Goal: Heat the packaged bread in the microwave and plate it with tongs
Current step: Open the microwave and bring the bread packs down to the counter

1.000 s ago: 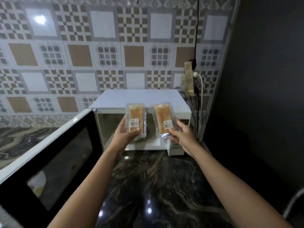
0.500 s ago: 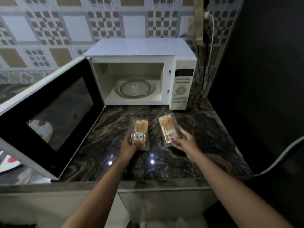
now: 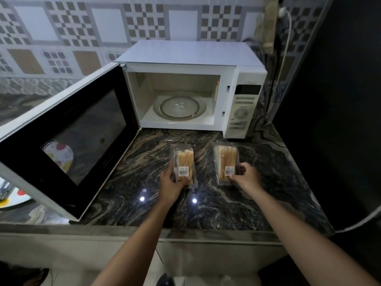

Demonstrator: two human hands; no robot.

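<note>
Dark marbled desk point(image 3: 237, 207) out front, two bright light spots point(image 3: 142, 198) gleaming on its polish. Behind it, a checkered tile wall point(image 3: 107, 27). Upper right, a power strip point(image 3: 268, 23) hangs, white cable point(image 3: 288, 32) trailing down beside a black panel point(image 3: 340, 100).

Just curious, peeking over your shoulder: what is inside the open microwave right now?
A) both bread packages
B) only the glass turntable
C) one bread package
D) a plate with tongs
B: the microwave cavity shows only the glass turntable; the left hand grips the left bread package and the right hand the right bread package, out front at the counter.
</note>
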